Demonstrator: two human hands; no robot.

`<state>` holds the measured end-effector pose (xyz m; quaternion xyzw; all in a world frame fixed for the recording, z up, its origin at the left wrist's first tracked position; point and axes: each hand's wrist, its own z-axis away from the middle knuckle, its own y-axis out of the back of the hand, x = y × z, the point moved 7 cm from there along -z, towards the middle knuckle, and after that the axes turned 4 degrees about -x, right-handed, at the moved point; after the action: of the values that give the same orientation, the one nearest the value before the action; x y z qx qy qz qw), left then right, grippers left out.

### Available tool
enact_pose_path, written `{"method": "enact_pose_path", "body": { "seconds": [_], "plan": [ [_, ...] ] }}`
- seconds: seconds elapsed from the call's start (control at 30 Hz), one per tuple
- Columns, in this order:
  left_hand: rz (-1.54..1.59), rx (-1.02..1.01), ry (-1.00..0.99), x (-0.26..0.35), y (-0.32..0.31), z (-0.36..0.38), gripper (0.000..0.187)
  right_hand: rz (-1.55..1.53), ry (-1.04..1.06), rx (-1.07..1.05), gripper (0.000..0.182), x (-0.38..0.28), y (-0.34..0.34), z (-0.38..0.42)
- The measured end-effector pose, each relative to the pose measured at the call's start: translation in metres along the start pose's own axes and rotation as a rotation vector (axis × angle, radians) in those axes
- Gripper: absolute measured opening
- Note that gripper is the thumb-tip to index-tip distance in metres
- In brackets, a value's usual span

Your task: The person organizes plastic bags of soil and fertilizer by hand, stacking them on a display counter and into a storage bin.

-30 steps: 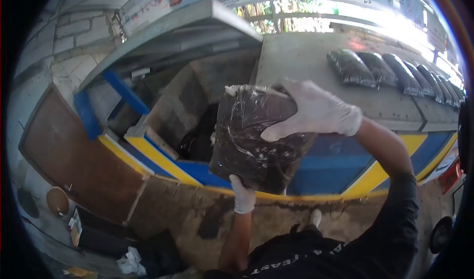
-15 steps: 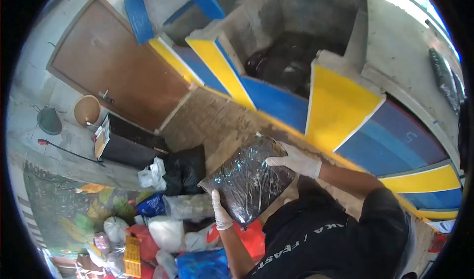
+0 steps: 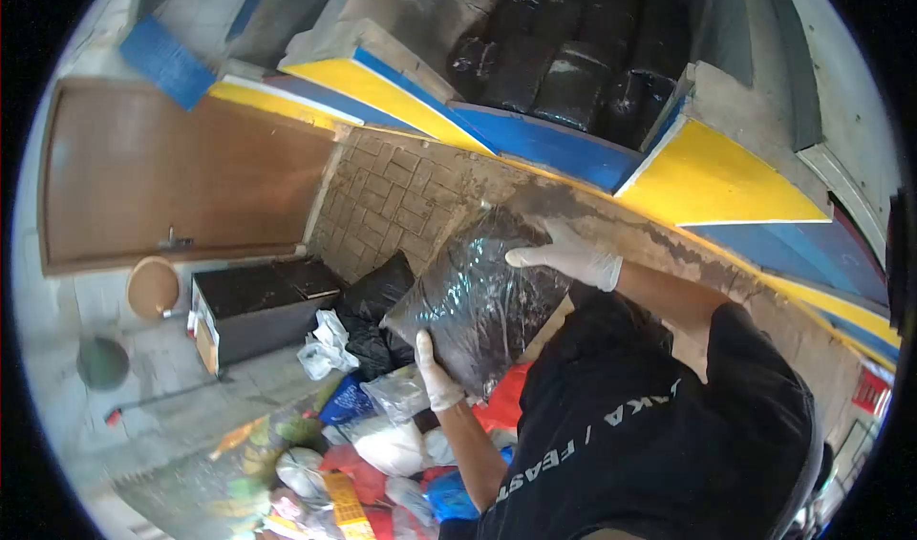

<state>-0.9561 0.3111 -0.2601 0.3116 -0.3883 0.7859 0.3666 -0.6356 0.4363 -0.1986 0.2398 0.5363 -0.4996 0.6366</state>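
A filled clear plastic bag with dark contents (image 3: 478, 296) is held in front of my body between two gloved hands. My left hand (image 3: 438, 373), in a white glove, supports its lower left side, with the thumb on the near face. On the upper right side lies my right hand (image 3: 565, 256), also gloved in white, with the thumb spread over the plastic. The fingers behind the bag are partly hidden. Several similar dark bags (image 3: 573, 86) lie stacked inside a concrete bin at the top.
The bin's wall is blue and yellow (image 3: 549, 148). A brown door (image 3: 181, 177) is at the left, above a dark cabinet (image 3: 263, 306). Black bags (image 3: 377, 301) lie beside the cabinet. Below them is a pile of colourful plastic bags (image 3: 387, 444). Brick paving (image 3: 382, 196) runs along the bin.
The view has turned, so the door and cabinet appear rotated and more of the bags inside the bin shows. Both hands still hold the bag, which is slightly more upright.
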Motion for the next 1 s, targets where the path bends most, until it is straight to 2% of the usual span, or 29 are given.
{"method": "enact_pose_path", "body": {
  "seconds": [0.07,0.1,0.13,0.17,0.23,0.27,0.37,0.43,0.5,0.57,0.6,0.63,0.67,0.7,0.73,0.77,0.8,0.83,0.9,0.93,1.0],
  "plan": [
    [-0.013,-0.044,0.048,0.011,-0.037,-0.048,0.082,0.01,-0.007,0.113,0.105,0.004,0.03,-0.024],
    [-0.124,-0.099,-0.019,0.022,-0.053,-0.066,0.081,0.042,-0.008,0.206,0.106,-0.005,0.042,-0.027],
    [-0.234,-0.14,-0.079,0.032,-0.068,-0.081,0.08,-0.029,-0.043,0.225,0.105,-0.013,0.053,-0.028],
    [-0.246,-0.149,-0.05,0.038,-0.084,-0.091,0.08,-0.044,-0.062,0.248,0.105,-0.011,0.061,-0.036],
    [-0.305,-0.179,-0.067,0.053,-0.126,-0.117,0.079,-0.28,-0.049,0.226,0.108,-0.008,0.078,-0.054],
    [-0.298,-0.21,-0.046,0.054,-0.136,-0.134,0.078,-0.224,-0.055,0.314,0.115,-0.012,0.088,-0.057],
    [-0.399,-0.292,-0.018,0.059,-0.159,-0.187,0.075,-0.263,-0.042,0.335,0.12,-0.004,0.108,-0.071],
    [-0.42,-0.261,0.049,0.062,-0.173,-0.219,0.073,-0.269,-0.042,0.43,0.12,-0.005,0.118,-0.076],
    [-0.45,-0.387,0.189,0.064,-0.204,-0.251,0.071,-0.279,-0.024,0.536,0.12,-0.009,0.125,-0.08],
    [-0.452,-0.477,0.219,0.072,-0.243,-0.272,0.073,-0.362,-0.006,0.639,0.115,-0.008,0.129,-0.083],
    [-0.519,-0.427,0.234,0.076,-0.254,-0.281,0.075,-0.493,-0.037,0.702,0.106,0.002,0.129,-0.086],
    [-0.576,-0.371,0.247,0.078,-0.259,-0.294,0.076,-0.502,-0.035,0.726,0.106,0.004,0.127,-0.092],
    [-0.471,-0.557,0.284,0.071,-0.271,-0.314,0.075,-0.545,0.041,0.771,0.102,0.001,0.129,-0.096],
    [-0.46,-0.569,0.294,0.064,-0.273,-0.338,0.075,-0.581,0.115,0.809,0.099,0.0,0.133,-0.099],
    [-0.469,-0.622,0.347,0.054,-0.275,-0.355,0.073,-0.551,0.083,0.912,0.093,0.004,0.137,-0.101],
    [-0.479,-0.667,0.403,0.044,-0.275,-0.37,0.071,-0.543,0.066,0.916,0.093,0.004,0.139,-0.106],
    [-0.542,-0.724,0.33,0.049,-0.292,-0.374,0.066,-0.531,0.131,0.96,0.093,-0.013,0.14,-0.105],
    [-0.541,-0.715,0.352,0.039,-0.292,-0.386,0.066,-0.522,0.193,1.004,0.092,-0.029,0.14,-0.102],
    [-0.445,-0.754,0.448,0.018,-0.294,-0.404,0.065,-0.458,0.158,1.057,0.096,-0.049,0.147,-0.103],
    [-0.442,-0.755,0.461,0.012,-0.304,-0.413,0.065,-0.299,0.219,1.078,0.1,-0.07,0.157,-0.101],
    [-0.51,-0.956,0.381,0.006,-0.335,-0.422,0.064,-0.071,0.327,1.1,0.107,-0.113,0.176,-0.101]
  ]
}}
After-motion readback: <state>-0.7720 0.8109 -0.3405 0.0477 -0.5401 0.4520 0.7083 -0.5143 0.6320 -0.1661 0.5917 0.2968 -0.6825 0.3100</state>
